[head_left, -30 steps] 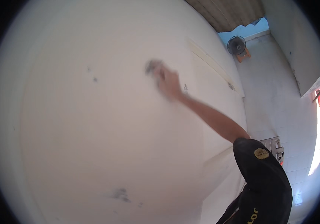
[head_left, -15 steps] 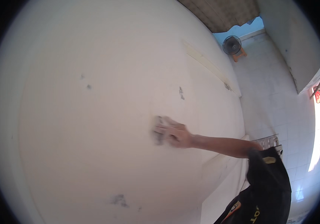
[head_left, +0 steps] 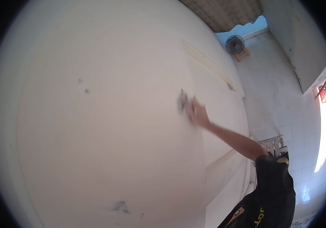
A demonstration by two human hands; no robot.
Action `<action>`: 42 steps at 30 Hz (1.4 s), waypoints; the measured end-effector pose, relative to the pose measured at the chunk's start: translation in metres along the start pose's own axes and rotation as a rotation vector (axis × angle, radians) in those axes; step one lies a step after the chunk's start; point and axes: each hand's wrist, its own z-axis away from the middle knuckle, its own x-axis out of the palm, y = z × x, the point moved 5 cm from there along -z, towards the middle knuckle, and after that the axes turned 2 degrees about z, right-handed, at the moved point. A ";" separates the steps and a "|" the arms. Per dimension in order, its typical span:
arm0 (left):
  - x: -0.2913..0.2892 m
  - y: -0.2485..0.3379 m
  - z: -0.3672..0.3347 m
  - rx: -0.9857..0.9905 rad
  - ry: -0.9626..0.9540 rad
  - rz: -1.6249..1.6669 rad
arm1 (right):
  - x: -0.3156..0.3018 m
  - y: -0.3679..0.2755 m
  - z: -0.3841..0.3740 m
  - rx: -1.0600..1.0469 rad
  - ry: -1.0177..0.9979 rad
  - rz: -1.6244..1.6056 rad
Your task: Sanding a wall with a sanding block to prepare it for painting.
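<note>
My right hand [head_left: 197, 113] reaches up from the lower right, arm outstretched, against a large pale wall [head_left: 113, 133]. Its fingers are bent around a small grey pad [head_left: 182, 103], pressed flat to the wall. Motion blurs both, so the pad's exact kind does not show. It lies over or right beside a dark patch that marked the wall there. Other grey smudges show on the wall: a pair of spots [head_left: 86, 91] at the upper left and a larger stain [head_left: 121, 206] near the bottom. My left hand is out of the picture.
A long cream strip [head_left: 208, 65] runs along the wall at the upper right. Beyond lies a tiled floor [head_left: 269, 91] with a fan [head_left: 235, 45] on an orange stool [head_left: 242, 54]. A slatted wooden piece [head_left: 273, 144] stands near my elbow. Corrugated sheeting [head_left: 227, 13] hangs above.
My right hand has slid the pad up and to the right across the wall, onto the dark patch. The forearm now slants more steeply.
</note>
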 end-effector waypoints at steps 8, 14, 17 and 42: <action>0.019 0.015 -0.012 -0.031 0.012 0.002 | 0.040 -0.060 0.010 -0.257 0.072 -0.070; 0.046 0.051 -0.014 0.175 -0.147 0.080 | -0.032 0.040 -0.042 0.096 0.288 0.135; 0.096 0.072 -0.012 0.125 -0.194 0.286 | -0.022 0.036 -0.090 -0.081 0.455 -0.021; 0.129 0.054 0.002 0.081 -0.242 -0.039 | -0.014 0.043 -0.010 0.113 0.175 -0.070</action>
